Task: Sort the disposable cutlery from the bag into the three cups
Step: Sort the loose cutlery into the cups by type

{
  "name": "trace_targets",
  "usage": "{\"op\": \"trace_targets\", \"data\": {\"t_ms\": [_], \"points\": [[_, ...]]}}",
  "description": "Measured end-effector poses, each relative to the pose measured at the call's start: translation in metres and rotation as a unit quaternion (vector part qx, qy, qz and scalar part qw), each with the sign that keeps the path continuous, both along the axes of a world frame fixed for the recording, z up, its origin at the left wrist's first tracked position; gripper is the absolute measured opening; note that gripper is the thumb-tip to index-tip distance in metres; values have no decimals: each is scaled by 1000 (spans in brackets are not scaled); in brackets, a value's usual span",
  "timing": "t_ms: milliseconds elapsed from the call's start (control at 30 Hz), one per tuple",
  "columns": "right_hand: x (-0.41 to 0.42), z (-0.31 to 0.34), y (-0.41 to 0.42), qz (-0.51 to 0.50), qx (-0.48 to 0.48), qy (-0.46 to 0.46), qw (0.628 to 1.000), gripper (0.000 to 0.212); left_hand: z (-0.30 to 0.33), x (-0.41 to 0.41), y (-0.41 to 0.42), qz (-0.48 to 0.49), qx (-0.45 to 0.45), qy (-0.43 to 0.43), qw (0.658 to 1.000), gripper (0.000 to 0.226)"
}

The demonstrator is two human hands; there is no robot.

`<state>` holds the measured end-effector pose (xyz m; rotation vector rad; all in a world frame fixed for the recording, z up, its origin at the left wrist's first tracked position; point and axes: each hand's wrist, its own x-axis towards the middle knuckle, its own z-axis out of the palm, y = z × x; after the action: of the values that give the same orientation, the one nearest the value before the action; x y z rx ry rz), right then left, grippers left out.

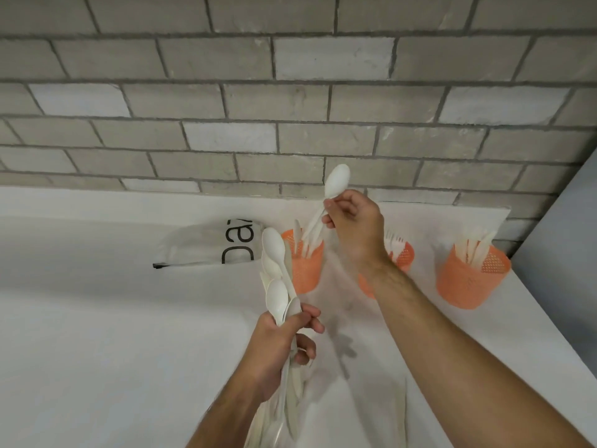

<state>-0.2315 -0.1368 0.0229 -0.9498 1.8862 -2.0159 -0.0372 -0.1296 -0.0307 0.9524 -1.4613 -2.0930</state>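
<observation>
Three orange mesh cups stand in a row on the white table. The left cup point(307, 270) holds several white spoons, the middle cup point(402, 255) holds forks and is partly hidden by my right forearm, and the right cup point(470, 276) holds knives. My right hand point(353, 221) is shut on a single white spoon point(336, 184), bowl up, handle pointing down over the left cup. My left hand point(284, 341) grips a bundle of white spoons point(276, 276) in front of the left cup.
A clear plastic bag point(210, 245) with black lettering lies flat on the table left of the cups. A grey brick wall rises right behind the cups. A grey panel point(565, 237) borders the table at the right.
</observation>
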Motion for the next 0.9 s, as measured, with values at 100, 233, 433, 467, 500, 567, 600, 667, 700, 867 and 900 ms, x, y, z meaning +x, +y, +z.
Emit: {"op": "trace_targets", "data": {"t_ms": [100, 233, 433, 467, 500, 567, 600, 667, 700, 867, 900], "points": [[2, -14, -27, 0, 72, 24, 997, 7, 1, 6, -5, 6, 6, 5, 1000, 13], [5, -26, -34, 11, 148, 45, 988, 18, -1, 11, -11, 9, 5, 8, 1000, 11], [7, -17, -11, 6, 151, 47, 987, 17, -5, 10, -12, -10, 7, 14, 1000, 11], [10, -16, -2, 21, 156, 41, 987, 13, -5, 10, -11, -16, 6, 16, 1000, 12], [15, -14, 9, 54, 168, 29, 984, 11, -5, 9, -10, -24, 6, 18, 1000, 12], [25, -10, 31, 174, 206, -10, 963, 12, -5, 7, -8, -44, 9, 25, 999, 13], [30, -9, 42, 240, 227, -26, 943, 14, -5, 6, -7, -56, 12, 29, 998, 13], [38, -8, 61, 324, 248, -50, 912, 18, -3, 3, -5, -89, 17, 37, 995, 12], [41, -9, 68, 329, 243, -56, 911, 19, -1, 2, -4, -109, 18, 41, 993, 12], [43, -12, 86, 189, 248, -57, 948, 21, 1, -10, 4, -157, 9, 31, 987, 15], [41, -11, 90, 175, 256, -39, 950, 23, 1, -13, 7, -158, 9, 26, 987, 16]]}}
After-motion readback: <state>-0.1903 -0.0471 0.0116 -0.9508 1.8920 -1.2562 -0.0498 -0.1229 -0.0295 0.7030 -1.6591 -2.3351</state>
